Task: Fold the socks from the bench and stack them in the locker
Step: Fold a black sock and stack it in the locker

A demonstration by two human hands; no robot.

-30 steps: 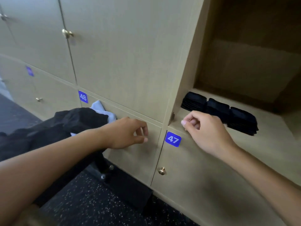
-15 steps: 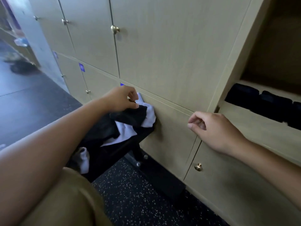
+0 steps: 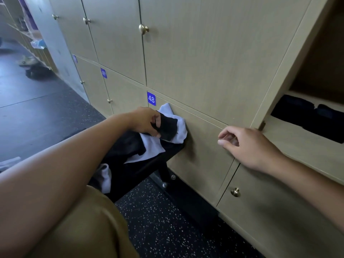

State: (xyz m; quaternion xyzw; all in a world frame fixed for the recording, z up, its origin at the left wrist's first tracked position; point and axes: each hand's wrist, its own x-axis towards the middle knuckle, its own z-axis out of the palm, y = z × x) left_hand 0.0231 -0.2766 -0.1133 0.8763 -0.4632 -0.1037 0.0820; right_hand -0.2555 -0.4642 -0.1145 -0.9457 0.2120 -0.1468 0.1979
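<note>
Soft, even light, moderately dim, with a cool bluish sheen on the floor [image 3: 33, 101] at far left, where the room looks brightest. The open locker [image 3: 320, 58] falls into deep shadow. The right hand [image 3: 247, 146] casts a faint shadow on the door below. Wide-angle bending curves the locker lines near the edges; the forearms look soft.

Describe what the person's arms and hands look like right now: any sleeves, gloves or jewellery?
Both forearms are bare right up to the frame edge, with no sleeve in view. The left hand and the right hand wear no gloves, and no rings, watch or wristband show. Tan fabric trousers cover the leg below the left arm.
</note>
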